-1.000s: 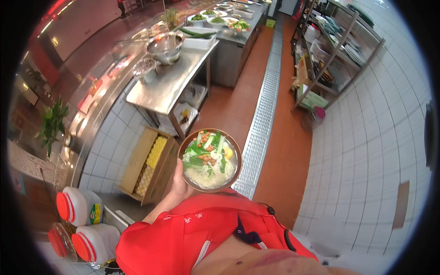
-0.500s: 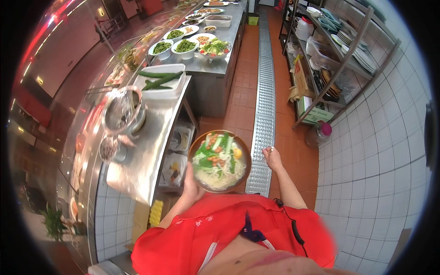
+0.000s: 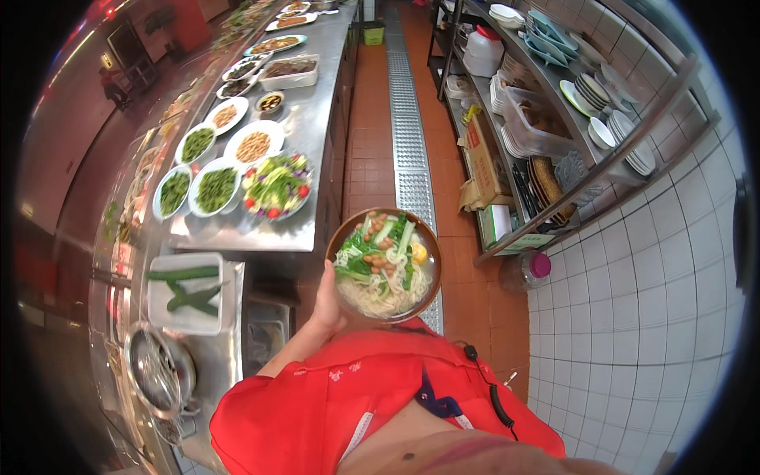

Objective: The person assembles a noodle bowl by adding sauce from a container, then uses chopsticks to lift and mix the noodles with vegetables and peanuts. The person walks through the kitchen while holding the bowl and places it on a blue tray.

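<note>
A brown-rimmed bowl of noodles is in front of my body, held from its left side. My left hand is closed on the bowl, thumb along the rim and the other fingers hidden beneath. In the bowl lie pale noodles, green leafy vegetables, light brown beans or peanuts and a yellow egg piece. My right hand cannot be made out; only a small pale, thin bit shows beside my red right sleeve, and what it is I cannot tell.
On the left, a steel counter carries dishes of greens, nuts and a salad. Nearer are a white tray of cucumbers and a steel pot. A metal drain strip runs along the floor. At right stands a shelf rack by a jar.
My view has moved forward along the counter and shelves. The bowl stays in my left hand. My right hand, out over the floor before, has dropped back beside my body, out of sight.
</note>
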`<state>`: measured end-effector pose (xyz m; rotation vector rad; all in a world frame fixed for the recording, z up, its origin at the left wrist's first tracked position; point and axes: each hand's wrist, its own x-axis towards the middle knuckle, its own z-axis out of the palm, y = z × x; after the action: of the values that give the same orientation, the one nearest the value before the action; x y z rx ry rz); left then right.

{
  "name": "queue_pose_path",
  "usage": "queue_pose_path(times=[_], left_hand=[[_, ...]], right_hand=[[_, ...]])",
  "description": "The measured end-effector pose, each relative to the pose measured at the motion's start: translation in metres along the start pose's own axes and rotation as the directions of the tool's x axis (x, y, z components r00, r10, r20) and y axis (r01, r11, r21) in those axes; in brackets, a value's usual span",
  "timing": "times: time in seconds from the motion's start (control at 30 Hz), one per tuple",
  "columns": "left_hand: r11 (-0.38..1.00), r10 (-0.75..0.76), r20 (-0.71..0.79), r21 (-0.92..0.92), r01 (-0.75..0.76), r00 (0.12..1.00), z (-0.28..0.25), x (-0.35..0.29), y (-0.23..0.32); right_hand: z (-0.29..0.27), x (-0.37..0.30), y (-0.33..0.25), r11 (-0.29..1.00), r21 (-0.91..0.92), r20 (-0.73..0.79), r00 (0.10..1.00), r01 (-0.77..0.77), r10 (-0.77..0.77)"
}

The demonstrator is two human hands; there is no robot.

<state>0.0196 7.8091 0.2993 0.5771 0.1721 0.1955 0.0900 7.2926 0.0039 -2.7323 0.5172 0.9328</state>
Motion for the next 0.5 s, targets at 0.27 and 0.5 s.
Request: queue_pose_path(times=[0.27,0.5], left_hand=[[0.987,0.156,-0.009,-0.028,-0.157,0.988,0.037,0.400,0.110],[0.981,0.180,-0.180,-0.040,-0.190,0.967,-0.052,0.710,0.213]], right_hand=[[-0.256,0.254,-0.496,0.656,-0.351,-0.233,0.616,0.669,-0.753],[-0.376,0.305,-1.004,-0.036,0.952,-0.192,0.503,0.304,-0.843]])
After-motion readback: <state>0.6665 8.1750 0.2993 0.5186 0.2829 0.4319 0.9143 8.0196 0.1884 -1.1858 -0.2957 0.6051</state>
